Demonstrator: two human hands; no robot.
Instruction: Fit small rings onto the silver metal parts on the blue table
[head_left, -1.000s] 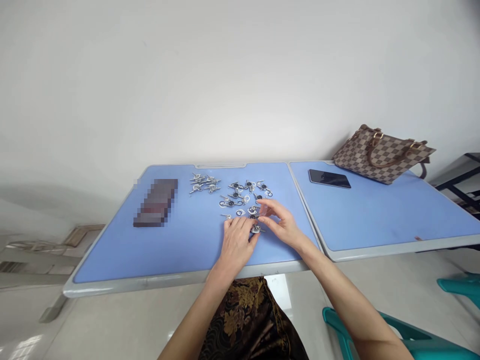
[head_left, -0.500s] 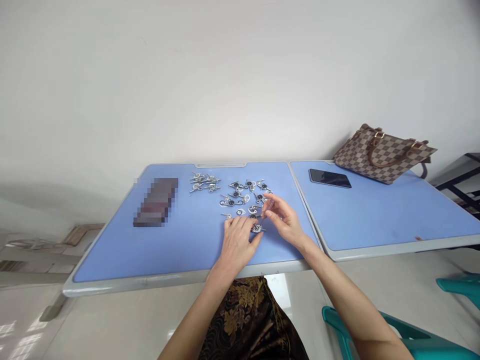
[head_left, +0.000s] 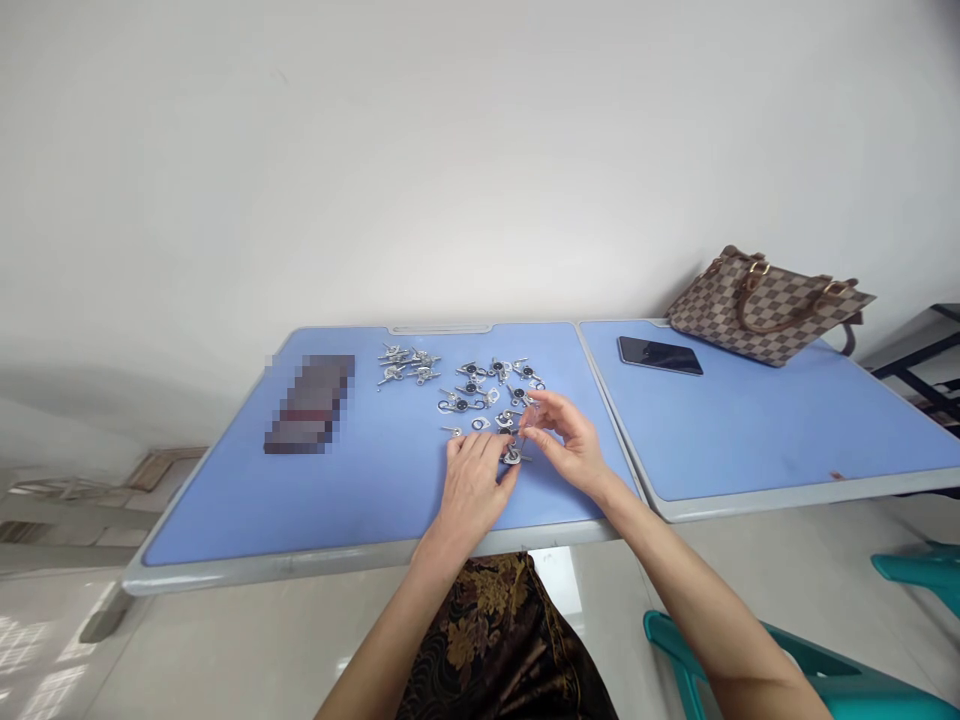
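Several small silver metal parts with black centres [head_left: 480, 390] lie scattered on the left blue table [head_left: 360, 480]. A separate heap of silver parts [head_left: 409, 366] sits further back. My left hand [head_left: 474, 487] rests palm down on the table, its fingertips pressing one metal part [head_left: 512, 457]. My right hand [head_left: 570, 447] hovers just right of that part, fingers pinched around a thin tool I cannot make out, its tip pointing down at the part.
A blurred dark box [head_left: 310, 403] lies at the table's left. On the right blue table [head_left: 750, 440] are a black phone [head_left: 660, 355] and a checkered handbag [head_left: 765, 305]. Teal chairs [head_left: 825, 680] stand at the lower right. A white wall is behind.
My right hand lifted from the parts, closed around a thin tool and came back down toward the part under my left fingertips. My left hand stayed in place.
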